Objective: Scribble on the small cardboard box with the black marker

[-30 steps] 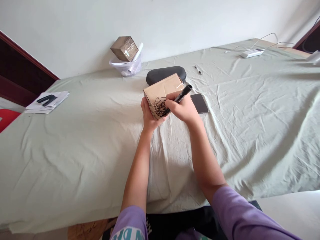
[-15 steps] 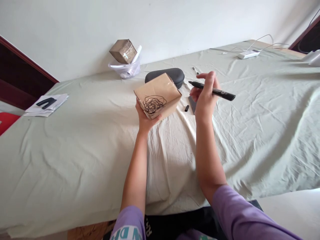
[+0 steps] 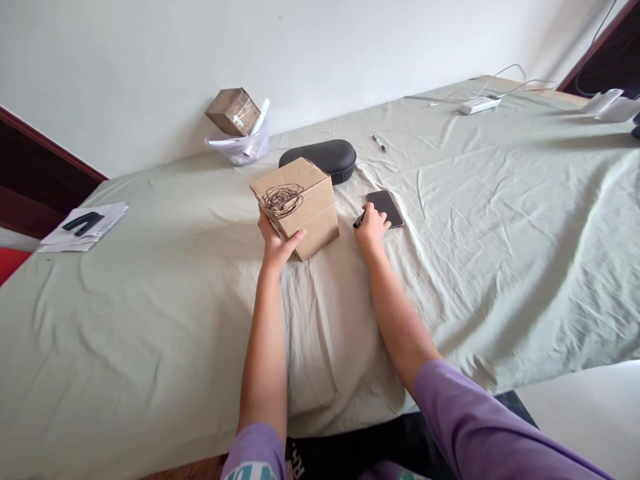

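Observation:
My left hand [image 3: 275, 248] grips a brown cardboard box [image 3: 320, 213] by its lower left corner, thumb on the near side. Black scribbled loops [image 3: 283, 200] mark the top left of the box. To its right, my right hand [image 3: 373, 228] is low at the tablecloth with closed fingers. The black marker [image 3: 359, 220] is in them; only a short dark end shows, and the rest is hidden. The small black cap cannot be told apart from it here. Beside these fingers lies a dark flat rectangular thing [image 3: 389, 208].
Behind the box is a black oval case [image 3: 320, 159]. A small pen [image 3: 379, 143] lies farther back. At the wall, a clear plastic bowl [image 3: 245, 152] carries another cardboard box [image 3: 233, 112]. Papers with a black stapler [image 3: 83, 223] lie left; a white power strip [image 3: 480, 105] is back right.
My right hand has come down from the raised marker pose to the cloth by the dark flat thing. My left hand has turned and lowered the box, showing more of its near side.

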Available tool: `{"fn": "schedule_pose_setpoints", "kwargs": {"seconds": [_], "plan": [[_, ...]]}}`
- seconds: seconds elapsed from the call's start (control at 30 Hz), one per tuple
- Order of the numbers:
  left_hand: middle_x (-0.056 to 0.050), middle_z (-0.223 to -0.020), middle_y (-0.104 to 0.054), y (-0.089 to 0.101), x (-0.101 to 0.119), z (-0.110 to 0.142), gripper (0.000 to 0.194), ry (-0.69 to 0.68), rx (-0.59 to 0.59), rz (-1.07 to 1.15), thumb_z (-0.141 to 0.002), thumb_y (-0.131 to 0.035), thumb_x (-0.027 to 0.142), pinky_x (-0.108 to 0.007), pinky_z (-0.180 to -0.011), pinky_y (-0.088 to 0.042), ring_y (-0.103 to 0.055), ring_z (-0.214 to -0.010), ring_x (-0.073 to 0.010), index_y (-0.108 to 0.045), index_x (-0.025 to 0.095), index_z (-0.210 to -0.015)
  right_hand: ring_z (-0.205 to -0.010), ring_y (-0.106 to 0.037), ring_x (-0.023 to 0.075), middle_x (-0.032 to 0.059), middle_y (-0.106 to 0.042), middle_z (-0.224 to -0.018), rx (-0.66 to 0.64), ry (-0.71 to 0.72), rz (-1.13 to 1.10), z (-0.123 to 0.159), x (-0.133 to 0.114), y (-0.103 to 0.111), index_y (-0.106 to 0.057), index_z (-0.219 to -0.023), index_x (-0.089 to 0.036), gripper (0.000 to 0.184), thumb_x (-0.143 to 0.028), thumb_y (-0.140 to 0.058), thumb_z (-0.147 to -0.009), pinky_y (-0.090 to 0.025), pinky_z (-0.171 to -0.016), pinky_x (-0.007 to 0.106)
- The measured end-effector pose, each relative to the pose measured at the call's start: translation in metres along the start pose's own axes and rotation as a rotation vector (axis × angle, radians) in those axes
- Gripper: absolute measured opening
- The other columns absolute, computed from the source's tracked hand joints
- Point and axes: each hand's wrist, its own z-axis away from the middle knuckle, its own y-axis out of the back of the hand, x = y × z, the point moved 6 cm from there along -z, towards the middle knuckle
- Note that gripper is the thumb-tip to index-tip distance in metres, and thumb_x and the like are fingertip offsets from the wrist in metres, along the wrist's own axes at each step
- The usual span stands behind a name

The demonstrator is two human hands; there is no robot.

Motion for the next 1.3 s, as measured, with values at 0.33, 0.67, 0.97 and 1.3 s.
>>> {"fn": "schedule_pose_setpoints", "kwargs": {"seconds": [0.33,0.67,0.97,1.3], "plan": [[-0.014,-0.121,-0.061,0.045,0.097,0.008,0.060,-0.420,0.511,-0.254,-0.097,-0.061,0.057,-0.050,-0.108,-0.051,-0.063,-0.116,-0.0290,-0.054,0.019,-0.142,-0.072,-0.062,0.0133,0.0064,-0.079,-0.104,-0.338,0.343,-0.727,0.010,-0.061,0.046,-0.056,-0.121,-0.024,0.027,-0.036,-0.066,-0.100,-0.051,-0.070,0.028],[-0.003,-0.089,-0.078,0.022,0.185,0.020,0.022,-0.547,0.132,-0.200,-0.101,-0.072,0.042,-0.026,-0.066,-0.052,-0.066,-0.069,-0.0120,-0.079,0.022,-0.109,-0.083,-0.067,0.0137,0.0038,-0.074,-0.098,-0.726,0.822,-1.026,0.093,-0.145,0.100,-0.068,-0.110,-0.020,0.036,-0.045,-0.086,-0.093,-0.055,-0.076,0.028],[-0.001,-0.083,-0.074,0.036,0.175,0.014,0.028,-0.357,0.216,0.084,-0.101,-0.073,0.047,-0.025,-0.069,-0.059,-0.073,-0.071,-0.0118,-0.076,0.020,-0.108,-0.051,-0.063,0.0122,-0.0014,-0.064,-0.063,-0.704,0.638,-1.252,0.080,-0.136,0.104,-0.075,-0.096,-0.014,0.024,-0.031,-0.059,-0.098,-0.027,-0.050,0.028],[0.002,-0.068,-0.064,0.006,0.191,0.024,0.038,-0.302,-0.054,0.101,-0.104,-0.063,0.059,-0.028,-0.055,-0.049,-0.063,-0.056,-0.0129,-0.060,0.024,-0.089,-0.051,-0.045,0.0127,-0.0060,-0.050,-0.056,-0.787,0.573,-1.040,0.105,-0.153,0.090,-0.068,-0.095,-0.021,0.017,-0.029,-0.053,-0.093,-0.030,-0.051,0.029]]}}
